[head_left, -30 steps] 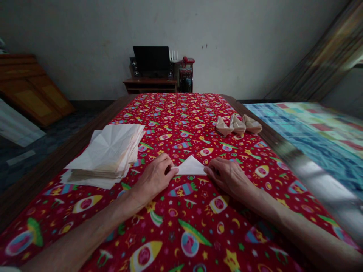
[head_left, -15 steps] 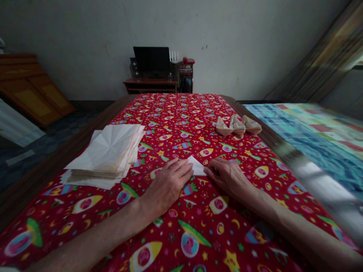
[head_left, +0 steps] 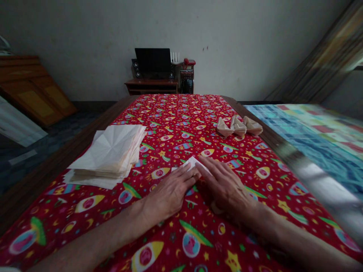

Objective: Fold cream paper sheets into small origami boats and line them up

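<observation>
A small folded white paper (head_left: 192, 162) lies on the red patterned tablecloth (head_left: 181, 121), and only its far tip shows. My left hand (head_left: 170, 190) lies flat on its left part with fingers stretched out. My right hand (head_left: 224, 185) lies flat on its right part, fingers also extended. The two hands meet at their fingertips over the paper and hide most of it.
A stack of creased white paper sheets (head_left: 109, 153) sits to the left. Three folded beige paper pieces (head_left: 239, 126) rest at the far right of the table. A bed with a chequered cover (head_left: 312, 139) lies to the right. A dark screen (head_left: 153, 60) stands on a low cabinet behind.
Both hands moved inward onto the folded paper and flattened over it. A second ago they held its two outer corners and most of the triangle showed.
</observation>
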A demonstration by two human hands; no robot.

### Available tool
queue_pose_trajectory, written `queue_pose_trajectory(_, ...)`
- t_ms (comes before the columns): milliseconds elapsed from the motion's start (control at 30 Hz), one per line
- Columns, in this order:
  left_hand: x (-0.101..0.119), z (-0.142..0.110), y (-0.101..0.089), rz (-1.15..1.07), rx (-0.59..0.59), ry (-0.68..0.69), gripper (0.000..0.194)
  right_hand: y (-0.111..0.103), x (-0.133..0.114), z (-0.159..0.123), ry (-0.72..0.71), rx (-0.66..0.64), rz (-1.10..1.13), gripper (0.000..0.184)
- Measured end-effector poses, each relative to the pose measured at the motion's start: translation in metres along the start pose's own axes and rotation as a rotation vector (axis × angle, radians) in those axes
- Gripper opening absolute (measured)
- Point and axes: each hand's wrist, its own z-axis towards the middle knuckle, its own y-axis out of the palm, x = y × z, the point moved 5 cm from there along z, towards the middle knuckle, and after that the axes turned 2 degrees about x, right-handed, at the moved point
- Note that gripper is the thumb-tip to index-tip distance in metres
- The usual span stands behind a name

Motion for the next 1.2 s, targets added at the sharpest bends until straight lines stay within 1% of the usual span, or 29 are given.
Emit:
queue_pose_trajectory(33,0.0,0.0,-0.001,-0.007,0.007,0.002,0.054,0.001,-0.008,-0.002,-0.053,-0.044,0.046,0.052)
queue_pose_trajectory(67,0.0,0.0,-0.002,-0.012,0.011,0.0,0.053,0.003,-0.013,-0.005,-0.069,-0.078,0.076,0.052)
queue_pose_trajectory(167,-0.003,-0.003,-0.003,-0.012,-0.012,-0.016,0.056,0.006,-0.015,-0.012,-0.014,-0.154,0.089,0.055)
queue_pose_trajectory(267,-0.007,-0.01,-0.004,-0.008,-0.033,-0.03,0.059,0.005,-0.01,-0.018,0.004,-0.186,0.06,0.06)
queue_pose_trajectory(400,-0.016,-0.023,-0.006,0.0,-0.015,-0.053,0.059,-0.001,-0.006,-0.02,-0.011,-0.178,0.035,0.056)
queue_pose_trajectory(533,-0.023,-0.033,-0.01,0.041,0.009,-0.104,0.061,-0.006,-0.005,-0.02,-0.001,-0.126,0.055,0.051)
queue_pose_trajectory(733,-0.026,-0.044,-0.017,0.123,0.04,-0.144,0.055,-0.005,-0.002,-0.019,0.04,-0.089,0.092,0.042)
queue_pose_trajectory(800,-0.028,-0.046,-0.018,0.141,0.068,-0.146,0.054,-0.005,0.0,-0.015,0.018,-0.061,0.09,0.037)
queue_pose_trajectory(900,-0.033,-0.048,-0.018,0.159,0.149,-0.142,0.05,-0.007,0.002,-0.004,-0.038,-0.033,0.091,0.028)
queue_pose_trajectory(1033,-0.039,-0.046,-0.021,0.154,0.26,-0.137,0.046,-0.005,0.003,0.017,-0.081,-0.104,0.053,0.016)
queue_pose_trajectory(1133,-0.043,-0.044,-0.026,0.123,0.32,-0.163,0.045,-0.001,0.0,0.03,-0.099,-0.14,0.031,0.014)
queue_pose_trajectory(1200,-0.045,-0.044,-0.028,0.094,0.349,-0.183,0.046,0.0,-0.002,0.033,-0.126,-0.14,0.034,0.015)
